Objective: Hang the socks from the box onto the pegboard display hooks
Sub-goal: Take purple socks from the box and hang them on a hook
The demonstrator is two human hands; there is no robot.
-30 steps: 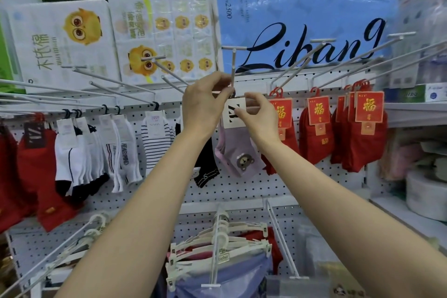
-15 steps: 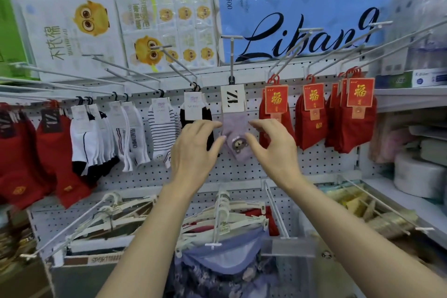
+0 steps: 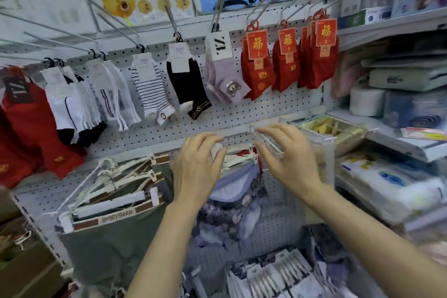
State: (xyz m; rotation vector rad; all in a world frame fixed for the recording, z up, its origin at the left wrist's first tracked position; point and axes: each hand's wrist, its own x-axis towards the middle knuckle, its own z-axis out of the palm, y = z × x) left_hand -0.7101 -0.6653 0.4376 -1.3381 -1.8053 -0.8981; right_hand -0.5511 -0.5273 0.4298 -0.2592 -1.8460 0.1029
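— Where were your hands, going left to right?

— My left hand [image 3: 197,164] hung in front of the lower rack of hangers [image 3: 116,184], fingers spread and loose, its grip holding nothing. My right hand [image 3: 289,159] was just beside it, also open, fingers curled near a bare wire hook [image 3: 266,139] but closed on nothing.

— And the sock?

— The lilac bear sock [image 3: 226,80] hung on its hook against the pegboard [image 3: 229,113], well above both hands and clear of either grip. It sat between the black sock [image 3: 187,89] on its left and the red socks [image 3: 258,68] on its right. Below my forearms lay a stack of packed socks [image 3: 271,276]; whether that was the box, I couldn't tell.
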